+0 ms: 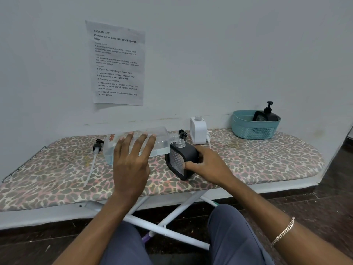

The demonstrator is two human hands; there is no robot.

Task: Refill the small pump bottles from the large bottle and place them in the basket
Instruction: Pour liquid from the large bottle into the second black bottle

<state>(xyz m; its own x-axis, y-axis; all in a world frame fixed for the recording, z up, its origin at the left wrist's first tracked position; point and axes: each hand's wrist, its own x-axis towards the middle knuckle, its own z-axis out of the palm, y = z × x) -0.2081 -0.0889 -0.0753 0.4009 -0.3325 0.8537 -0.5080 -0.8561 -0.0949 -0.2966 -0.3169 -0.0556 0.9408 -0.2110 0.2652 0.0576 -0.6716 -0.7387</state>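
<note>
While white bottle [198, 131] stands behind, pump [97, 145] lies loose.

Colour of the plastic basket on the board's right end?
The perforated plastic basket is teal, clearest in the head view.

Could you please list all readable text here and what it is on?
Sheet on the wall: "TASK ID 3797"
Same sheet: "Portion mixed nuts into small ziplock bags"
Same sheet: "1 Open the large bag of mixed nuts"
Other steps, fine print: too small.
</note>
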